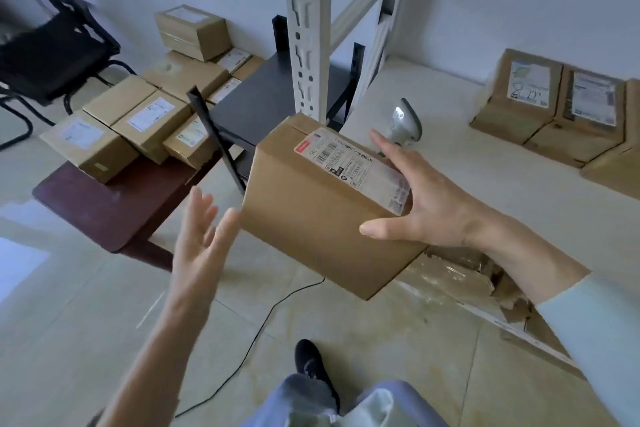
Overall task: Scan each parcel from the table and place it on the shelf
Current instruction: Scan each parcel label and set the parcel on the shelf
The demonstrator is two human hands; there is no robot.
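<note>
Your right hand [426,204] holds the parcel [322,204] at mid frame, fingers spread over its label. Your left hand [201,236] is open beside it. The shelf [485,184] partly hides the scanner [403,126].

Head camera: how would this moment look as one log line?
right hand: holds box above shelf edge | left hand: open, apart from box | scanner: on shelf | table: more boxes
</note>
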